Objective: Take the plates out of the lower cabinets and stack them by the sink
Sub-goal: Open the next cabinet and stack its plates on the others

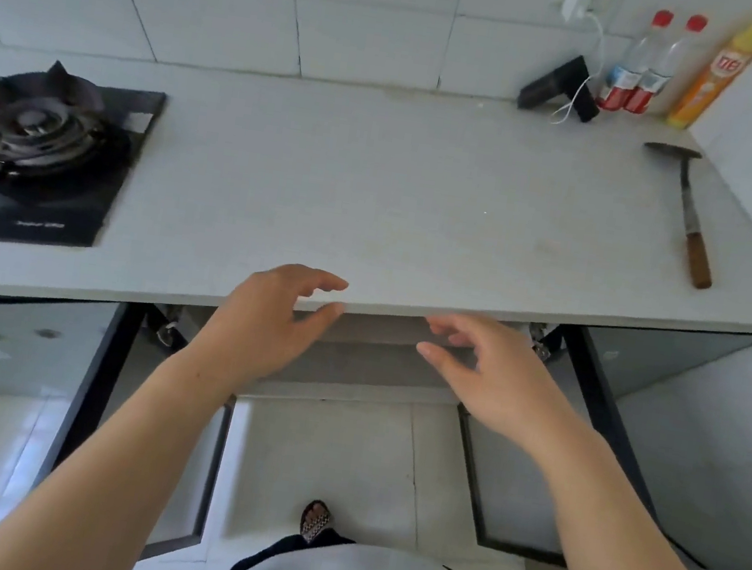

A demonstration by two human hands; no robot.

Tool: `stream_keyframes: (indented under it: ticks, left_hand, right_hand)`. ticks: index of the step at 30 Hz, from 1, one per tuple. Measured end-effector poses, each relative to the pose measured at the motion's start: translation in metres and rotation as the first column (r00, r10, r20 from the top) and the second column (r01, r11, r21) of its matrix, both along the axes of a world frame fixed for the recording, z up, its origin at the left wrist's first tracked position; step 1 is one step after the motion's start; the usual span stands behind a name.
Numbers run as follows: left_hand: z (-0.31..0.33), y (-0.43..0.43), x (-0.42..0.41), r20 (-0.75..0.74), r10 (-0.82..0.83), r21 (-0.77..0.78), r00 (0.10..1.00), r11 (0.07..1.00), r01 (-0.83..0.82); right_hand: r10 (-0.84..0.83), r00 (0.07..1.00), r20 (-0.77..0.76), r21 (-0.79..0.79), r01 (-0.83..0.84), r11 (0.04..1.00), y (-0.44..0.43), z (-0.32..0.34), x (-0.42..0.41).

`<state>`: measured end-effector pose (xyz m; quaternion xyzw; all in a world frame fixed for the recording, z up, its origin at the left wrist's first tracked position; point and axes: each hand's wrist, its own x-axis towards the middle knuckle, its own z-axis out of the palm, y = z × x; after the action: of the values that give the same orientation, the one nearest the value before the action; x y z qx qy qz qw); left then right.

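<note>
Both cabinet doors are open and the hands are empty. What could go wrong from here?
1. The left door and right door flank the legs; stepping sideways could bump them.
2. Rising from the cabinet, the head might hit the counter edge.
3. No plates or sink are visible, so both empty hands, left and right, reach blind.

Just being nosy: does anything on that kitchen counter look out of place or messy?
Only small things: a spatula lies loose on the bare countertop at right, and a white cable trails over a black device. No spills or damage show.
</note>
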<state>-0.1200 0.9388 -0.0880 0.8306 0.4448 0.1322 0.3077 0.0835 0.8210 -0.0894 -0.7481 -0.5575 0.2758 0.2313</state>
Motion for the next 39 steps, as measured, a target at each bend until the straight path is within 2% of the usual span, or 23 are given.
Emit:
stream_keyframes:
  ticks: [11, 15, 24, 31, 39]
  left_hand:
    - [-0.029, 0.028, -0.042, -0.066, 0.261, -0.057, 0.963, 0.963, -0.265]
    - [-0.032, 0.019, -0.043, -0.06, 0.357, -0.047, 0.932, 0.932, -0.36]
    - [-0.072, -0.005, -0.025, -0.152, 0.473, -0.062, 0.868, 0.872, -0.486]
    - [-0.124, -0.001, -0.026, -0.162, 0.48, -0.089, 0.862, 0.863, -0.497]
    - [-0.223, 0.015, -0.041, -0.169, 0.464, -0.036, 0.87, 0.879, -0.475]
  right_hand:
    - [0.299, 0.954, -0.011, -0.049, -0.299, 0.953, 0.097, -0.019, -0.017]
    - [0.422, 0.906, -0.028, -0.076, -0.423, 0.903, 0.116, -0.025, -0.015]
    - [0.625, 0.775, -0.091, -0.147, -0.631, 0.762, 0.131, -0.071, -0.011]
    - [0.65, 0.754, -0.097, -0.163, -0.656, 0.737, 0.139, -0.121, -0.022]
    - [0.628, 0.769, -0.115, -0.183, -0.638, 0.748, 0.142, -0.232, -0.036]
